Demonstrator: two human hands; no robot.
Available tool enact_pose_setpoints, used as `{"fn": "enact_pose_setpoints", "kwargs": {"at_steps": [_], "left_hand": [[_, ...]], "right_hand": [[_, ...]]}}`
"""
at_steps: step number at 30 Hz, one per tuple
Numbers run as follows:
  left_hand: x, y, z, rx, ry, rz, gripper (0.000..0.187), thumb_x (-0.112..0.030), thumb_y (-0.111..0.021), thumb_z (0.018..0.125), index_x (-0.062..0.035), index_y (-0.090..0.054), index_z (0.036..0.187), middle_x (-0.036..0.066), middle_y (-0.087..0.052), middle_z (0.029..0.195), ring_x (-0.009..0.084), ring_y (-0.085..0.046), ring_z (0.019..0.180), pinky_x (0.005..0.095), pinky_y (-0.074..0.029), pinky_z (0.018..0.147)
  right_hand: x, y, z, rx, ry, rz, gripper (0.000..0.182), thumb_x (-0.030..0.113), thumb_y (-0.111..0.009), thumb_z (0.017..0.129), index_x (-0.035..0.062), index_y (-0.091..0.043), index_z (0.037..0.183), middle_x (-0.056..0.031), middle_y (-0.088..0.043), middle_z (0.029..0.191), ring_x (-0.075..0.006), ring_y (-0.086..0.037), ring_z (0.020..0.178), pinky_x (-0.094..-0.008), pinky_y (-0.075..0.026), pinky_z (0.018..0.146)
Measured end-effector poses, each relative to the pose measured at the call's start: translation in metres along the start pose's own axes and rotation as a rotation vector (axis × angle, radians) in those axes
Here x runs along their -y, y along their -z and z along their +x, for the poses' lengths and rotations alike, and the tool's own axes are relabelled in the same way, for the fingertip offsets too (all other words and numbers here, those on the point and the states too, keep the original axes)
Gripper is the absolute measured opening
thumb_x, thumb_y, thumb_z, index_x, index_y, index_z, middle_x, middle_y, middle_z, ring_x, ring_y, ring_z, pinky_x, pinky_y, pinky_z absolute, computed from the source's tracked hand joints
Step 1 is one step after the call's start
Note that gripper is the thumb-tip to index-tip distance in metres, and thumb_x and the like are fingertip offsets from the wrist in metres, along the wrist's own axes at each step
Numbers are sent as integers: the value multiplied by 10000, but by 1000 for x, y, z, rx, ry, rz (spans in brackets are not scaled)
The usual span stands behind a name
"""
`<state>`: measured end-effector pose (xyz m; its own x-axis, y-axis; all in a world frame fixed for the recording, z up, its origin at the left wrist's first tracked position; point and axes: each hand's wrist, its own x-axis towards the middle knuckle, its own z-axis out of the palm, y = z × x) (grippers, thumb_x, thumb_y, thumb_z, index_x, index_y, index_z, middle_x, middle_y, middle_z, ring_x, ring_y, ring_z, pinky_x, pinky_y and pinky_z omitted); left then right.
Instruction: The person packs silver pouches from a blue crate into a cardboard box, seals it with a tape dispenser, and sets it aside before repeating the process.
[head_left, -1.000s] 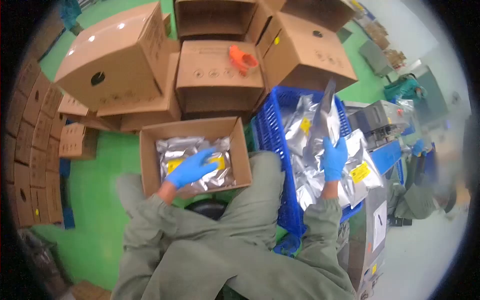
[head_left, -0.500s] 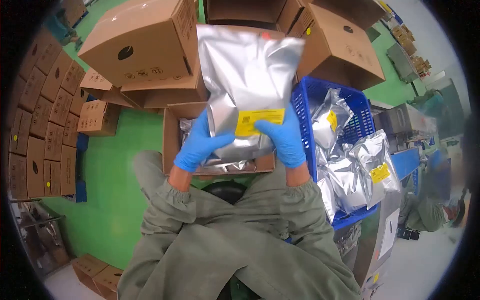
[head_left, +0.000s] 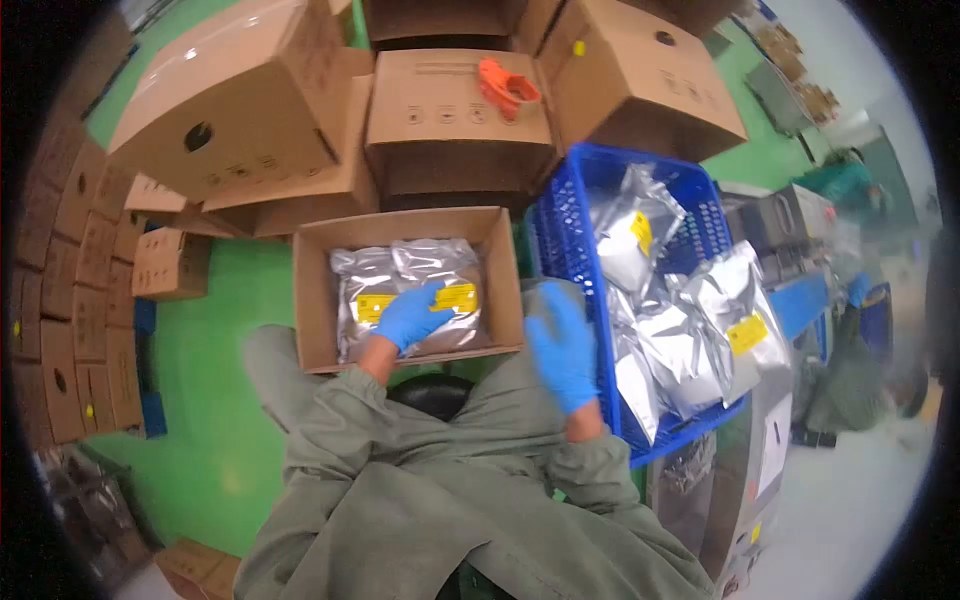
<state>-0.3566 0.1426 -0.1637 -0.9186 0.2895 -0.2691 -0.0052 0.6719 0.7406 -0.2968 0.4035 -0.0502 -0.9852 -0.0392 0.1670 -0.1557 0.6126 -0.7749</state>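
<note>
An open cardboard box (head_left: 308,290) stands between my knees, with two silver foil bags (head_left: 436,258) side by side in it, each with a yellow label. My left hand (head_left: 412,316), in a blue glove, lies on the bags with its fingers stretched flat across the labels. Just right of the box, over my thigh, my right hand (head_left: 562,350) is gloved too, somewhat blurred, its fingers extended and nothing in them. Close beside it is a blue plastic crate (head_left: 572,215) with several more silver foil bags (head_left: 680,345) inside.
Large cartons (head_left: 230,110) stand beyond the box, and an orange tape dispenser (head_left: 508,90) sits on the middle carton (head_left: 440,125). Stacked cartons (head_left: 90,320) line the left side. At the far right, people in work clothes are near a blue surface (head_left: 800,305).
The silver bag that both hands held up is now down in the box and released. My left hand lies on the bags; my right hand has moved down beside the box.
</note>
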Motion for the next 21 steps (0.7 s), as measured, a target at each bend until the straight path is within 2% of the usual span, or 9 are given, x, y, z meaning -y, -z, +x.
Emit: {"fn": "enact_pose_setpoints", "kwargs": {"at_steps": [1, 4, 7, 8, 10, 11, 13, 17, 21], "left_hand": [[5, -6, 14, -44, -186, 102, 654, -393, -695, 805, -47, -516, 1330, 238, -594, 1229, 359, -598, 1102, 426, -477, 945], [7, -27, 47, 483, -144, 759, 691, -425, -662, 820, -130, -449, 1407, 205, -449, 1419, 352, -466, 1279, 411, -376, 1076], [15, -41, 56, 480, -99, 652, 679, -468, -620, 836, -155, -453, 1414, 184, -386, 1475, 348, -448, 1301, 408, -365, 1088], [-2, -30, 56, 433, -40, 513, 684, -477, -611, 840, -145, -451, 1416, 188, -370, 1485, 346, -441, 1309, 409, -362, 1090], [-6, -21, 52, 257, -177, 339, 682, -460, -615, 846, -85, -463, 1395, 194, -403, 1461, 349, -447, 1301, 410, -359, 1089], [-8, -15, 48, 212, -196, 228, 678, -456, -615, 850, -61, -473, 1382, 198, -428, 1442, 351, -451, 1296, 410, -359, 1087], [-12, -4, 38, 197, -216, 181, 668, -456, -615, 853, -46, -485, 1365, 201, -455, 1416, 349, -461, 1285, 408, -366, 1079], [-13, 16, 16, 160, -233, 44, 635, -438, -618, 866, -23, -506, 1333, 207, -503, 1368, 347, -479, 1266, 406, -382, 1058], [-67, 19, -9, 110, -149, -299, 546, -343, -649, 878, -9, -539, 1296, 163, -636, 1194, 259, -620, 1082, 335, -465, 954]], "right_hand": [[-2, 36, 1, -149, -165, 72, 505, 106, -653, 842, -20, -511, 1310, -219, -519, 1344, -317, -452, 1306, -388, -331, 1098], [-82, 162, -20, -754, -212, -423, 690, 174, -681, 851, -57, -359, 1416, -228, -458, 1403, -315, -430, 1315, -383, -315, 1104], [-173, 272, -65, -1208, -648, -776, 834, 276, -719, 835, -96, -278, 1437, -237, -459, 1384, -326, -510, 1225, -368, -399, 1040], [-188, 293, -77, -1235, -651, -791, 834, 276, -719, 835, -96, -278, 1437, -237, -459, 1384, -326, -510, 1225, -368, -399, 1040], [-209, 318, -90, -1132, -594, 120, 729, 309, -753, 805, -88, -438, 1329, -168, -525, 1284, -240, -553, 1098, -334, -473, 904], [-216, 327, -93, -1135, -590, 119, 729, 309, -753, 805, -88, -438, 1329, -168, -525, 1284, -240, -553, 1098, -334, -473, 904], [-226, 342, -89, -739, -778, 163, 619, 327, -758, 803, -85, -535, 1206, -102, -587, 1106, -175, -569, 918, -290, -476, 726], [-228, 339, -67, -747, -671, 270, 410, 264, -753, 787, -66, -615, 987, -37, -606, 899, -154, -545, 796, -295, -440, 676], [-87, 273, -16, -780, -313, -159, 291, 102, -714, 765, -27, -623, 1010, -36, -613, 905, -133, -550, 783, -300, -462, 697]]}}
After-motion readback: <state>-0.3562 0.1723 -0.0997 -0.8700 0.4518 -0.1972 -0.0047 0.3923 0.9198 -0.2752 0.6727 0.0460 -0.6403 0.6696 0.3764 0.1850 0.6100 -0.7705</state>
